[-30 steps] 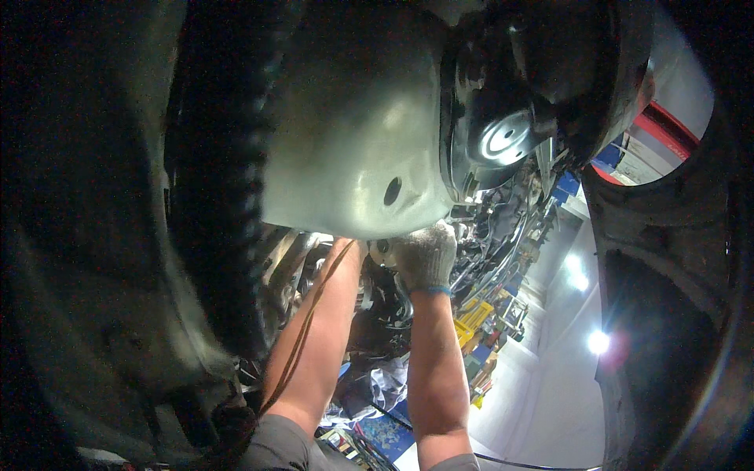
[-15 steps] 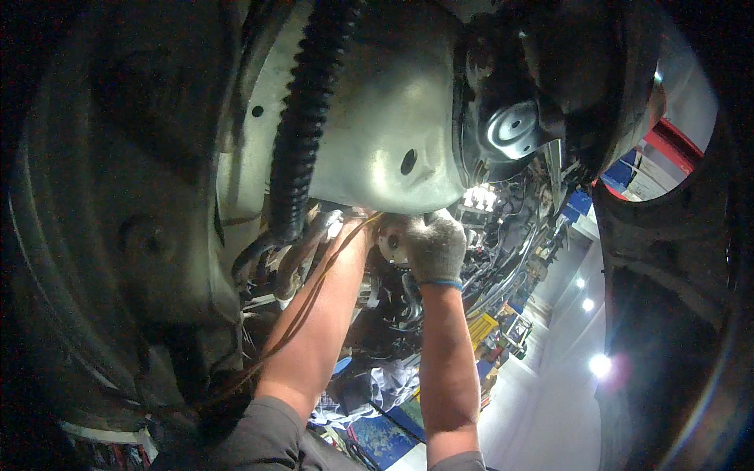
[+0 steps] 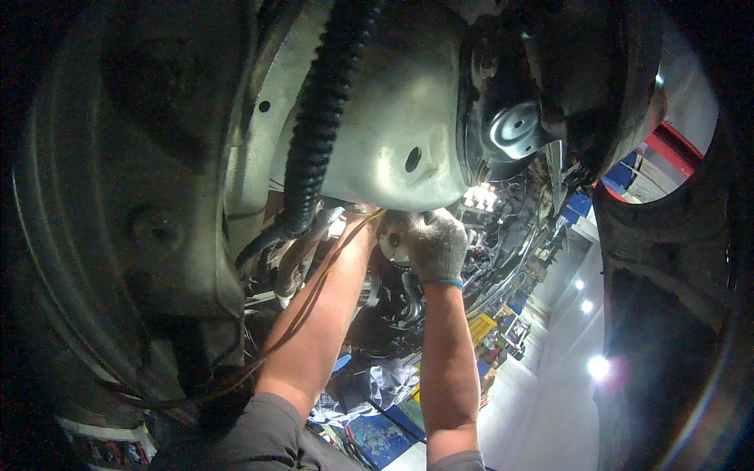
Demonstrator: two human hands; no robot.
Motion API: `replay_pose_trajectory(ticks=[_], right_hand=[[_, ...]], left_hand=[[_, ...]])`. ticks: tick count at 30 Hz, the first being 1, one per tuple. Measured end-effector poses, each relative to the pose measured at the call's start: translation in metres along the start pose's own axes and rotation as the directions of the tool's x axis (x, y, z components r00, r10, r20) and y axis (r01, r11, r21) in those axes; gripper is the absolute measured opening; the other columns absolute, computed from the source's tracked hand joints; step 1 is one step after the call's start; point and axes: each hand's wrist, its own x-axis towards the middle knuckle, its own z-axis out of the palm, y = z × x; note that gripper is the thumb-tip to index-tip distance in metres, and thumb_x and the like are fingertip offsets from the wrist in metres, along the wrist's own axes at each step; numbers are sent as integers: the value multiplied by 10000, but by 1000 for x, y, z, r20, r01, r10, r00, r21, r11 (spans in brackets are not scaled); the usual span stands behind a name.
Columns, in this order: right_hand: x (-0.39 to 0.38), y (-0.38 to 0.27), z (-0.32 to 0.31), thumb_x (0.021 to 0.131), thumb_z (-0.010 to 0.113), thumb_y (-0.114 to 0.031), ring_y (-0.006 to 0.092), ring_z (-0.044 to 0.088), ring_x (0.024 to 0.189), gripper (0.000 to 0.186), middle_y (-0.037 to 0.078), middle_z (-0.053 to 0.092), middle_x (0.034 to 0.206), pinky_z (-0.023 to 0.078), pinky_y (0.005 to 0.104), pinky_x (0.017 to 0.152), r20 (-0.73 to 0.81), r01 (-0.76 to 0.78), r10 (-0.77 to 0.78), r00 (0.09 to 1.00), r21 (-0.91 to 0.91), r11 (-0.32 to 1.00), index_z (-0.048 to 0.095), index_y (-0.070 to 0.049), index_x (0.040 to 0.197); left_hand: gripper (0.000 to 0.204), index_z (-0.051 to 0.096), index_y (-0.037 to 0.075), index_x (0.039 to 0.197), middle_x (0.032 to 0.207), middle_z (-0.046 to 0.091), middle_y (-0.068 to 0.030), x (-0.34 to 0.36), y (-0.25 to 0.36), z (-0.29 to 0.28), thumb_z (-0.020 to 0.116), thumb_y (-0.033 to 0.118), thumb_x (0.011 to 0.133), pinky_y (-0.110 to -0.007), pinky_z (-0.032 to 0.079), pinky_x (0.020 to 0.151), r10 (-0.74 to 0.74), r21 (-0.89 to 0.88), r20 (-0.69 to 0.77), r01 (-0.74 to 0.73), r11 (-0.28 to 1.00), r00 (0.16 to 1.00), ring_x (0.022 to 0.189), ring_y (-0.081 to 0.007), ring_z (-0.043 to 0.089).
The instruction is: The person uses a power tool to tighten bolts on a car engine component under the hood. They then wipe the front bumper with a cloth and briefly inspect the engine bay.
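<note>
My left forearm (image 3: 322,322) reaches up to the lower edge of a pale metal panel (image 3: 369,149), and the hand beyond the wrist is hidden behind it. My right hand (image 3: 438,247), in a grey knit glove with a blue cuff, is raised against the same edge. Its fingers are tucked out of sight. Beside the glove is a round metal part with a dark hole (image 3: 394,240). A thin yellow-brown cable (image 3: 334,255) runs from the panel edge down along my left forearm. What either hand grips does not show.
A black corrugated hose (image 3: 318,118) hangs left of the panel. Dark bodywork (image 3: 149,228) closes in on the left, and a dark arched panel (image 3: 660,282) on the right. Hoses and wiring (image 3: 503,235) fill the space behind my hands. A crumpled checked cloth (image 3: 377,388) lies below.
The panel, hose and left bodywork sit slightly farther right in view, and the cable's lower part shows more plainly. Both hands stay at the panel edge.
</note>
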Motion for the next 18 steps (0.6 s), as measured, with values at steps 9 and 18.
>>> replay_pose_trajectory(ticks=[9,18], right_hand=[[-5,-17,-9,1024,732,-420,430,732,758,363,187,734,795,560,517,693,-108,-65,76,991,101,993,696,-91,875],[-45,10,-14,1047,681,-7,148,690,1090,216,91,753,1183,555,317,1004,-136,-101,299,944,745,659,717,20,1259]], left_hand=[[593,665,45,1483,1509,662,-152,-2,2,-1,639,448,1049,-434,424,1195,7,7,13,-7,1000,1000,1396,-294,594],[610,655,49,1502,1533,650,-153,3,7,0,633,463,1055,-438,414,1210,27,29,32,-28,999,999,1418,-301,582]])
